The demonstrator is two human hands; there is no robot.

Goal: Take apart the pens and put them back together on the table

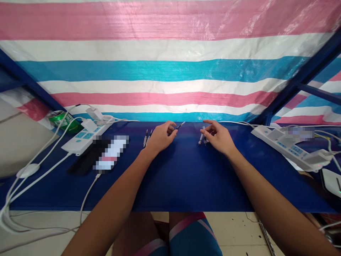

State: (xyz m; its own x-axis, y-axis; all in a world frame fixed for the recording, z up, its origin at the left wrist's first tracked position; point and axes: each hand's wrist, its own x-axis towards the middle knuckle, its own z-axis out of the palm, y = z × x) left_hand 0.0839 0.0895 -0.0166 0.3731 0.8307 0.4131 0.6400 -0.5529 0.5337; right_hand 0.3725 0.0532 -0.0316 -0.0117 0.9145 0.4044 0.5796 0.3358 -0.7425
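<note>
My left hand [161, 136] is closed in a pinch round a slim, dark pen part [181, 126] with a pale end, which slants up to the right. Just beyond that wrist, two slim pen-like pieces [145, 138] with dark upper ends lie side by side, one partly behind the hand. On the right, my right hand [217, 135] has its thumb and a finger closed on a clear pen barrel [201, 138], tilted with its lower end near the table. Its index finger is lifted away. Another clear piece [205, 141] shows beside the thumb, mostly hidden by the hand.
Both hands are over a blue tabletop [191, 185]. At left are a white power strip [76, 142], a green can [65, 121], and a charging phone [112, 154] on a cable. Another power strip [293, 149] and a white device [331, 181] stand right. Striped sheeting [170, 71] hangs behind.
</note>
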